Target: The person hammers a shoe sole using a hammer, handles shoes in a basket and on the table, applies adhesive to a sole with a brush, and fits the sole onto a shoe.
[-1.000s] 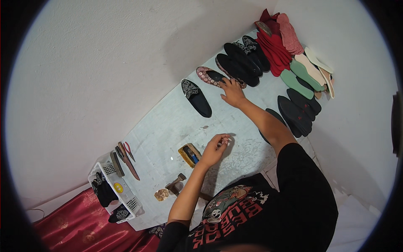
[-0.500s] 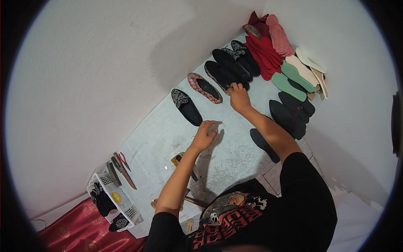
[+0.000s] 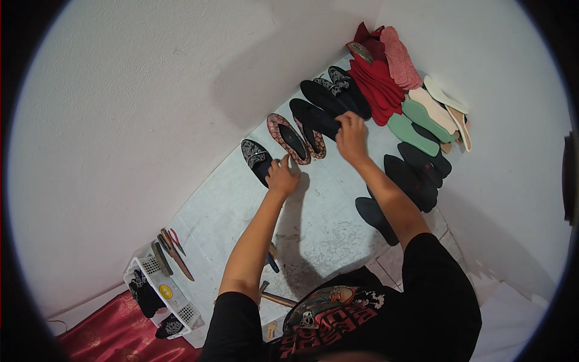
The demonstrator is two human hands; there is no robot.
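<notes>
My right hand (image 3: 351, 137) has its fingers closed at the near end of a plain black shoe (image 3: 313, 117) in the row along the wall. Beside that shoe, a second pink-and-brown patterned flat (image 3: 316, 145) lies against its matching flat (image 3: 288, 139). My left hand (image 3: 283, 176) is open, fingers stretched out between the near end of the matching flat and a black loafer (image 3: 256, 158) with a silver-patterned toe. It partly hides the loafer's heel; whether its fingertips touch either shoe is unclear.
Farther right are more black shoes (image 3: 344, 87), red shoe-shaped pieces (image 3: 377, 90), green insoles (image 3: 413, 134) and black soles (image 3: 410, 181). Pliers (image 3: 177, 238) and other tools lie near a white basket (image 3: 163, 295) at the left. A hammer (image 3: 277, 298) lies close to my body.
The second patterned flat now sits nearer me, more uncovered from beside the black shoe. My right hand has shifted to the black shoe's near end; my left hand has moved left toward the loafer.
</notes>
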